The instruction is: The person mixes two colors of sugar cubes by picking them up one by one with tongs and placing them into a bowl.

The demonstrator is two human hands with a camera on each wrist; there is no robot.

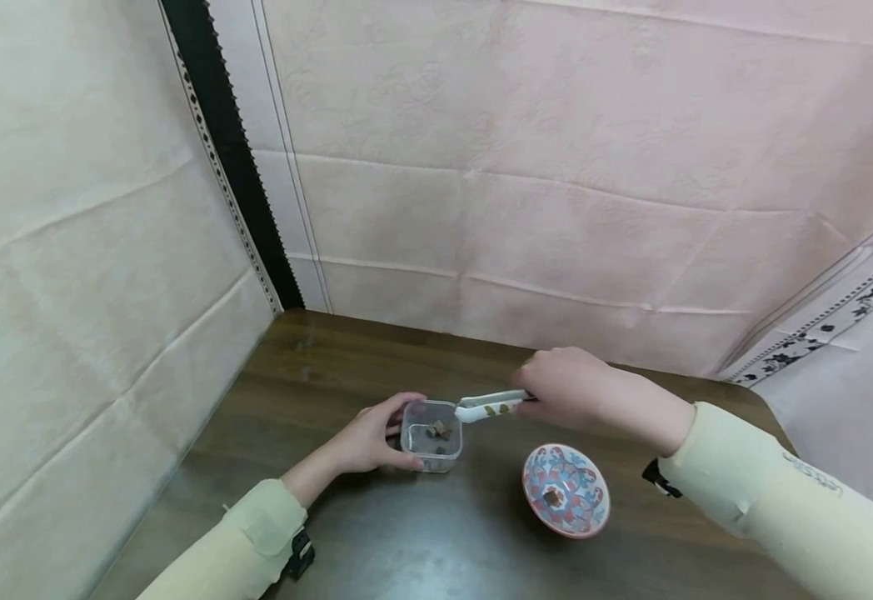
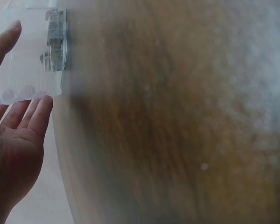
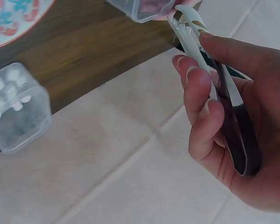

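Observation:
My left hand (image 1: 376, 435) grips a small clear plastic container (image 1: 432, 462) from its left side, thumb on the near wall and fingers round the far one. Inside lie several small brown cubes (image 1: 440, 430); the left wrist view shows them on the container's floor. My right hand (image 1: 582, 385) holds a pair of tongs (image 1: 491, 407) with pale, patterned tips and a dark metal bend (image 3: 245, 144). Those tips reach the container's right rim, and a brownish bit (image 3: 182, 18) shows between them. To the right, a patterned bowl (image 1: 575, 483) has one brown cube (image 1: 552, 497) in it.
A second clear container (image 3: 23, 123) with several white pieces stands near the table edge in the right wrist view. Brown wood tabletop (image 1: 316, 358) lies under everything. Pale cloth (image 1: 481, 208) hangs behind and at both sides.

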